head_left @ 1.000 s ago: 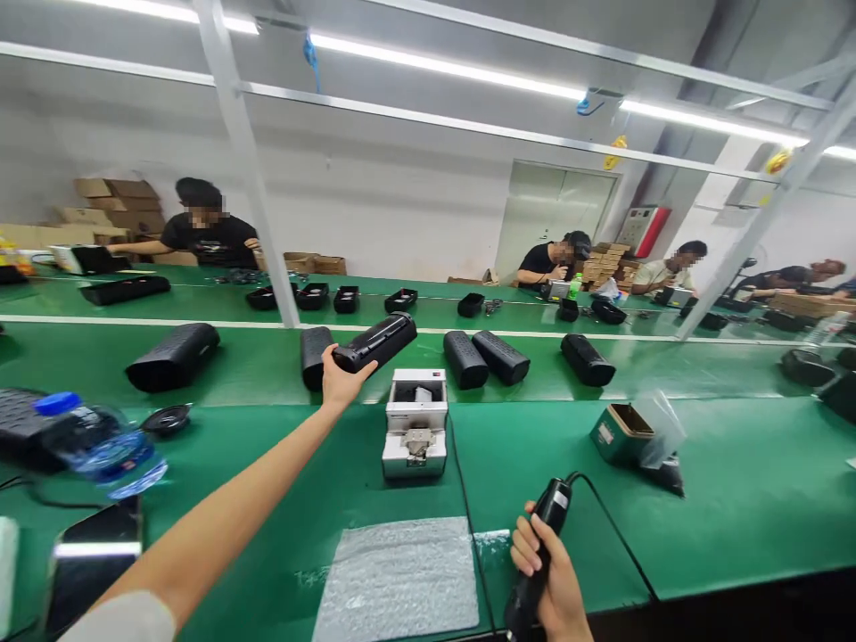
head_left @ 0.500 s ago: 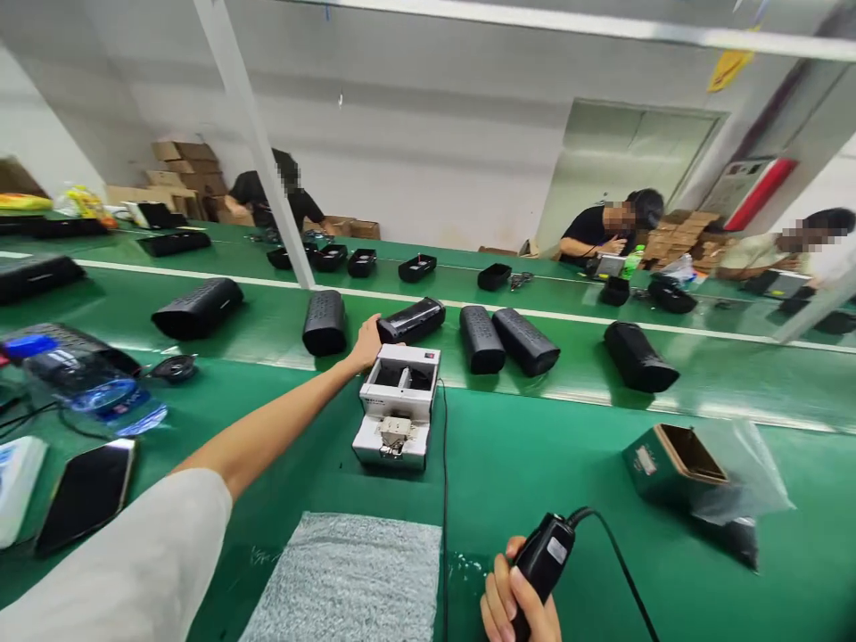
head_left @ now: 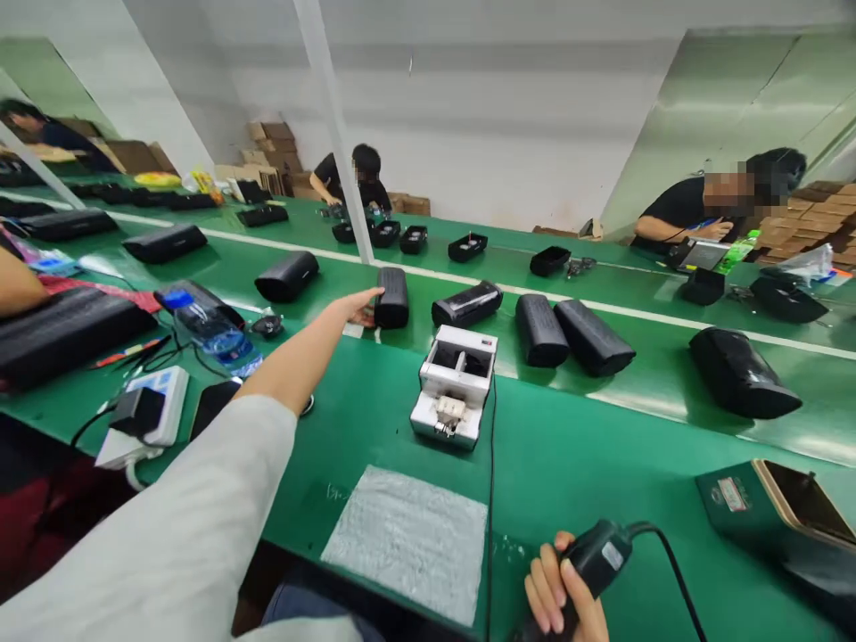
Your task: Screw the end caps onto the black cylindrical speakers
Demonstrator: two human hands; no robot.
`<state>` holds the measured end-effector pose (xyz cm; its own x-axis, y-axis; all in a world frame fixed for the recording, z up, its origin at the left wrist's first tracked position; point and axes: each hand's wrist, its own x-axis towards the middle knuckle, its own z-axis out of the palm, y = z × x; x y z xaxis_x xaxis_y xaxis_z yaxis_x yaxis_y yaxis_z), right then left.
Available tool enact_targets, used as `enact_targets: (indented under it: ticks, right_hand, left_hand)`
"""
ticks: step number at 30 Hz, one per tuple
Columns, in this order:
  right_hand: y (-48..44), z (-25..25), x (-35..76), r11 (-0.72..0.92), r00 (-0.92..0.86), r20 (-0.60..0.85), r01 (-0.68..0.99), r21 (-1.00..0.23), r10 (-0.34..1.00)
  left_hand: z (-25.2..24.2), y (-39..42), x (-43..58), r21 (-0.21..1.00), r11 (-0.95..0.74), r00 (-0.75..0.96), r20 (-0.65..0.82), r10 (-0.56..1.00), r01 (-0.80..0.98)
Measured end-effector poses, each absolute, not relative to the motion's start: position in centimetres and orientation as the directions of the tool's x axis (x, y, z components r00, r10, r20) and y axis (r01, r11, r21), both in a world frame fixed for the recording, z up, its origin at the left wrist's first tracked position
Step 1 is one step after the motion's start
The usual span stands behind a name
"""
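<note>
Green bench, one corded tool

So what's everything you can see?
Speaker housings: at least eight, black, near side
Open shells: several, black, far side
Screw feeder: one, white, centre
Packing sheet: one, silvery, front
Tin: one, green, right
Water bottle: one, clear, left
Smaller bottle: one, green, far right
Power strip: one, white, left
Cardboard boxes: many, brown, by wall
Posts: two, white, upper left
Workbench: one, green, foreground
Workers: at least three, dark tops, background
Electric screwdriver: one, black, bottom right
Left grip: one, bare, at housing
Right grip: one, bare, holding screwdriver
</note>
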<state>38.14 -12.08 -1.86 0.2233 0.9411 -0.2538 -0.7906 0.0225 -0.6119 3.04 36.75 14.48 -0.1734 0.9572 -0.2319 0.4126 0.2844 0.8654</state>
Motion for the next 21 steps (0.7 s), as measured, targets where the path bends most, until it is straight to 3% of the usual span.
enact_targets:
  ticks: [4, 9, 13, 18, 21]
  right_hand:
    - [-12.1, 0.9, 37.7, 0.069, 0.31, -0.219, -0.705, -0.706, 0.925]
    - [-11.7, 1.5, 37.5, 0.098, 0.358, -0.23, -0.702, -0.706, 0.905]
    - [-11.9, 1.0, 37.0, 0.182, 0.396, -0.174, -0.712, -0.678, 0.902]
    - [-11.7, 0.3, 37.3, 0.26, 0.406, -0.078, -0.709, -0.655, 0.911]
    - [-11.6, -0.1, 37.8, 0.259, 0.383, -0.052, -0.713, -0.652, 0.922]
  left_hand:
    - [12.9, 37.4, 4.0, 0.892, 0.336, -0.125, -0.312, 0.942, 0.303]
    - [13.0, 35.4, 3.3, 0.919, 0.29, -0.039, -0.29, 0.956, 0.265]
    - [15.1, 29.6, 1.6, 0.939, 0.163, 0.101, -0.201, 0.974, 0.303]
    - [16.3, 19.6, -5.3, 0.926, 0.005, 0.152, -0.067, 0.986, 0.377]
    - [16.6, 12.0, -7.3, 0.827, -0.1, 0.257, -0.056, 0.965, 0.554]
